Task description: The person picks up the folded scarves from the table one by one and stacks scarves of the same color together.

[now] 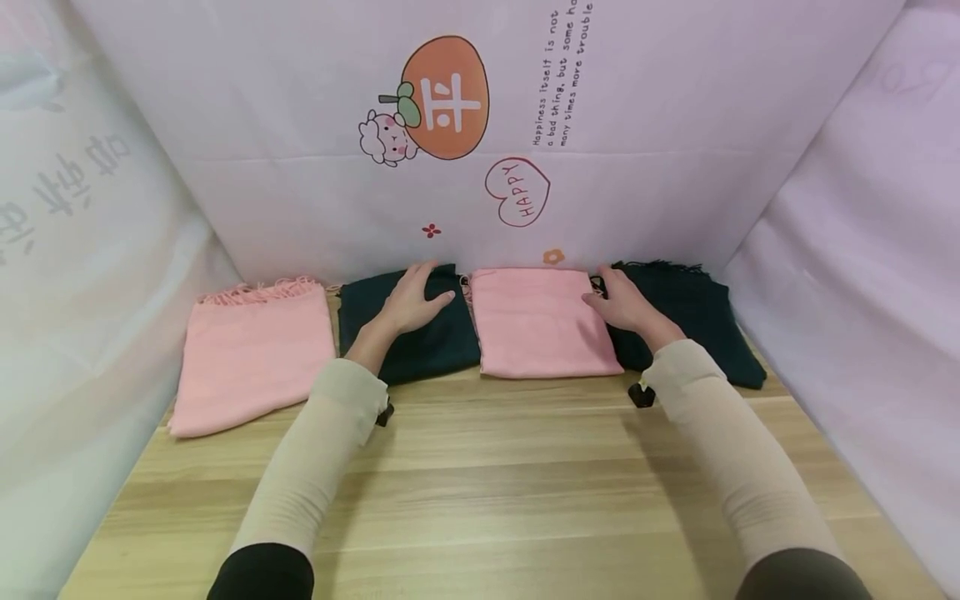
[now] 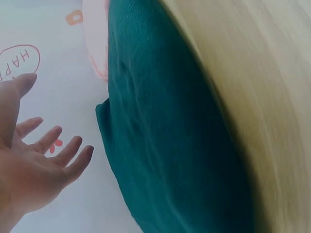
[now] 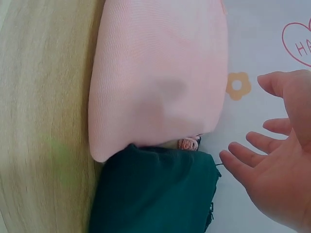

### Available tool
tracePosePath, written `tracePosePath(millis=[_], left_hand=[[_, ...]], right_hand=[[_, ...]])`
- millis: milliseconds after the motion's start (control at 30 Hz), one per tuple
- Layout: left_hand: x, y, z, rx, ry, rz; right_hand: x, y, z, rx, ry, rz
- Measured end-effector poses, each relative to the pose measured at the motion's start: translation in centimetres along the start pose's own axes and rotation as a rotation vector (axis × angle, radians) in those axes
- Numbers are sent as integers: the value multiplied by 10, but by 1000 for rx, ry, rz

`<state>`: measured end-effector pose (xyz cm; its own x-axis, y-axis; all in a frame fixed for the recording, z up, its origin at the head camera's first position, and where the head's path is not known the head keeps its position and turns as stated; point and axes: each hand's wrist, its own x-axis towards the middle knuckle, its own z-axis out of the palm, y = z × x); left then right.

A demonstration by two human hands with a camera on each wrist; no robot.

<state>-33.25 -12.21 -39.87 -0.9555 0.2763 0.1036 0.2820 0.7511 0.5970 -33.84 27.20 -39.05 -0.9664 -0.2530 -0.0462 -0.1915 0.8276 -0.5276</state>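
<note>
Four folded fringed cloths, which look like scarves, lie in a row along the back of the table. My left hand (image 1: 411, 303) is over the left dark green cloth (image 1: 438, 354), its fingers spread and loosely bent with nothing in them. Between the two green ones lies a folded pink cloth (image 1: 543, 329). Over the gap between that pink cloth and the right dark green cloth (image 1: 693, 321) is my right hand (image 1: 624, 303), also holding nothing. The left wrist view shows the left hand's fingers (image 2: 73, 165) apart from the green cloth.
Another folded pink cloth (image 1: 255, 358) with fringe lies at the far left. White printed sheets form a back wall (image 1: 315, 208) and both sides. A wooden tabletop (image 1: 510, 483) stretches in front of the row. A small pinkish knotted end (image 3: 188, 143) shows between two cloths.
</note>
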Motion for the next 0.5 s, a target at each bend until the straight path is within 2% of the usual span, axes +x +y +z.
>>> tracePosePath(millis=[200,500], left_hand=[[6,2,7,-78,-7,21],[14,7,16,-162,-21,8]], right_hand=[[5,1,2,11,-9,28],[9,6,7,92,-51,80]])
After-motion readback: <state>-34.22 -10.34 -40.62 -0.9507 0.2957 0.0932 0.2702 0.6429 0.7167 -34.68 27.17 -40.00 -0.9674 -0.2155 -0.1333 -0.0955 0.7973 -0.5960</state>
